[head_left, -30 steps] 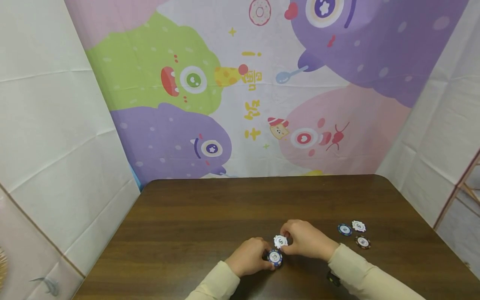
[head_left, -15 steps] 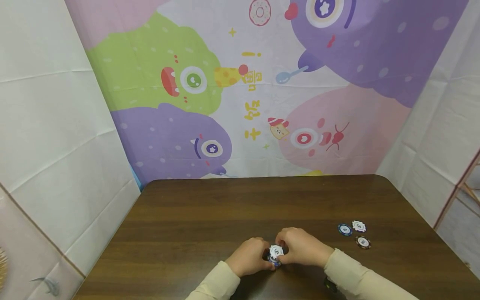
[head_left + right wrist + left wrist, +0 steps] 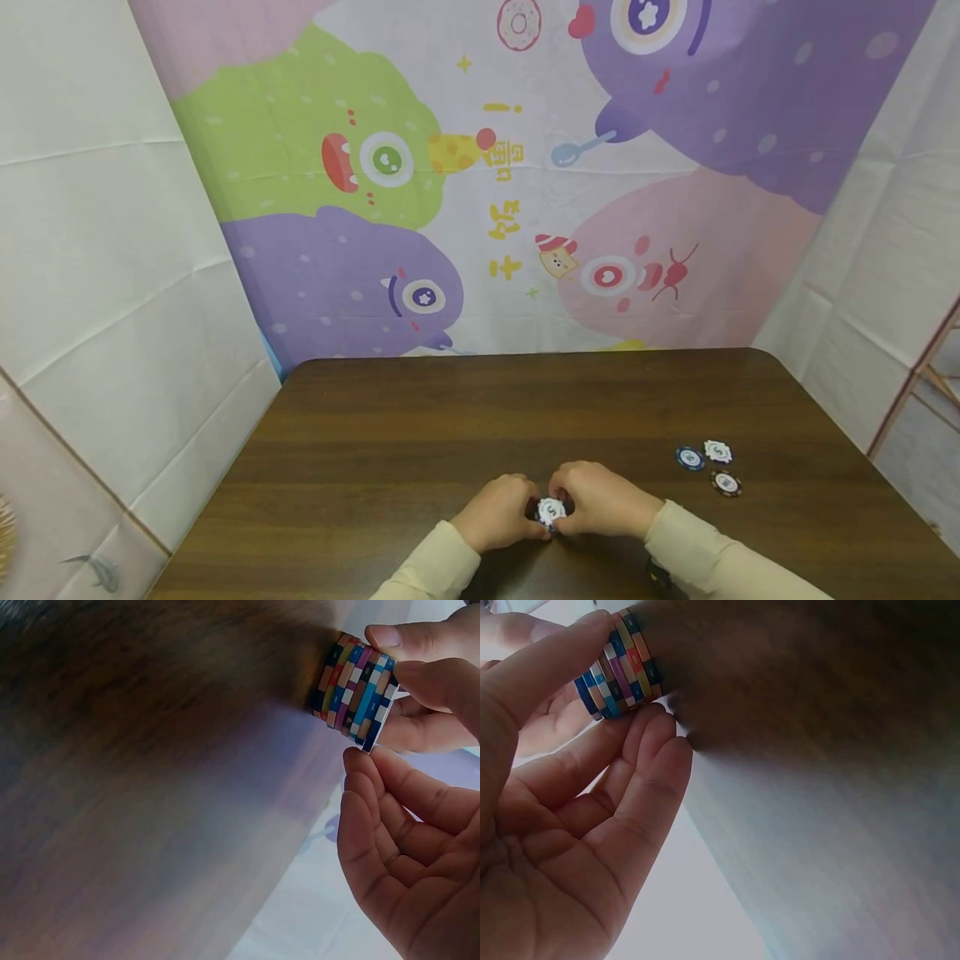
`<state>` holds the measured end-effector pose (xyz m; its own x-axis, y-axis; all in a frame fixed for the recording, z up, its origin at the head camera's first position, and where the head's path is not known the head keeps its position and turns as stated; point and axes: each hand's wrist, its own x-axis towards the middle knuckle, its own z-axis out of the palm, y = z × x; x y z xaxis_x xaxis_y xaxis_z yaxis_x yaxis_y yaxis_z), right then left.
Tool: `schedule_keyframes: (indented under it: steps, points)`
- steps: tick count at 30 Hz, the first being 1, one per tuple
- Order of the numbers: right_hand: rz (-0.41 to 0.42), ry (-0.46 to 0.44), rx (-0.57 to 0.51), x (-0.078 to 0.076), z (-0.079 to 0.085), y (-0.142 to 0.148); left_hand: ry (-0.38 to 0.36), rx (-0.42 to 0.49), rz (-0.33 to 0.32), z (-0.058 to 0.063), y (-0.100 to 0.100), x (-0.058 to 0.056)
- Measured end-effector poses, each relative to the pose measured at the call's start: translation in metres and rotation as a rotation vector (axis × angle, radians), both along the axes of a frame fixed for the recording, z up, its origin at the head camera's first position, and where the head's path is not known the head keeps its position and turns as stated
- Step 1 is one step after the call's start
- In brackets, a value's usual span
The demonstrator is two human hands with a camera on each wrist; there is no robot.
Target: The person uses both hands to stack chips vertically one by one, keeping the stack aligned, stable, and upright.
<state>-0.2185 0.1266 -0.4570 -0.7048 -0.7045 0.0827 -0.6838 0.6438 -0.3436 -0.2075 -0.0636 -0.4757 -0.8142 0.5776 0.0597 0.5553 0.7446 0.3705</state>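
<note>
A stack of poker chips [image 3: 621,669] with bands of many colours on their edges stands on the table in front of me. My left hand [image 3: 498,513] grips the stack from the left, thumb on the near side and fingers on the far side. On top sits a white poker chip [image 3: 551,510], its face up and hiding most of the chips below in the head view. My right hand [image 3: 604,500] pinches this top chip between thumb and fingertips from the right. In the right wrist view the right thumb and fingertips lie at the stack's upper end [image 3: 381,720].
Three loose chips lie to the right on the brown wooden table [image 3: 390,433]: a blue one [image 3: 689,458], a white one [image 3: 717,452] and a black one [image 3: 726,483]. A cartoon-printed cloth [image 3: 480,200] hangs behind the table's far edge.
My right hand has brought the white chip towards me and slightly left, from beyond the blue-edged chip onto the top of the stack. The left hand has stayed at the stack.
</note>
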Motion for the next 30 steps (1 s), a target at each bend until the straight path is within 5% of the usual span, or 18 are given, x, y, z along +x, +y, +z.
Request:
schedule_keyframes:
  steps: [30]
  points:
    - [0.000,-0.017,-0.010,0.0017,0.0011,-0.0011,-0.005,0.007,-0.012,-0.0002,0.0001,0.0003]
